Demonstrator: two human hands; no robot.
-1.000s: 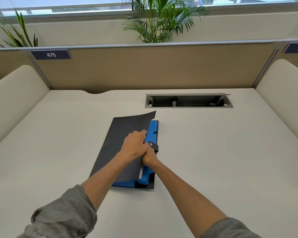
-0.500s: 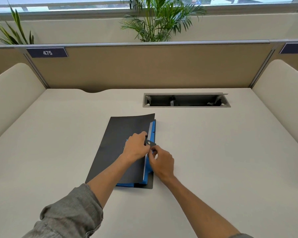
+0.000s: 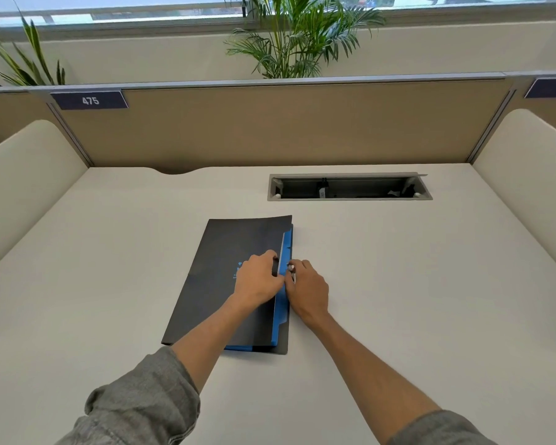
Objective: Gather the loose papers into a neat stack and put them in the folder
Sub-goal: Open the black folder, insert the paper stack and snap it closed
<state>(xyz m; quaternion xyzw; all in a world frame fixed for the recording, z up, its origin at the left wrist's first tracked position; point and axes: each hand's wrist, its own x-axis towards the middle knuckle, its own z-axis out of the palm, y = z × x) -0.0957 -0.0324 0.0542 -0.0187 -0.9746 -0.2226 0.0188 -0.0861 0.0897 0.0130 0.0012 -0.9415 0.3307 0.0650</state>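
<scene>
Both hands, the left hand (image 3: 260, 279) and the right hand (image 3: 307, 289), pinch the strap at the right edge of the black folder (image 3: 228, 277) with curled fingers.

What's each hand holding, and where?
Both at the black folder's right edge: left hand grips its strap, right hand pinches the clasp end.

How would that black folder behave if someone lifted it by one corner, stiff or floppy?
Probably floppy: the black folder's thin cover curls up at its far corner, so it would likely sag. It looks flat and slim, so probably light. The blue dividers show along its open edge, where the left hand and right hand work, so contents might slide out if tilted.
</scene>
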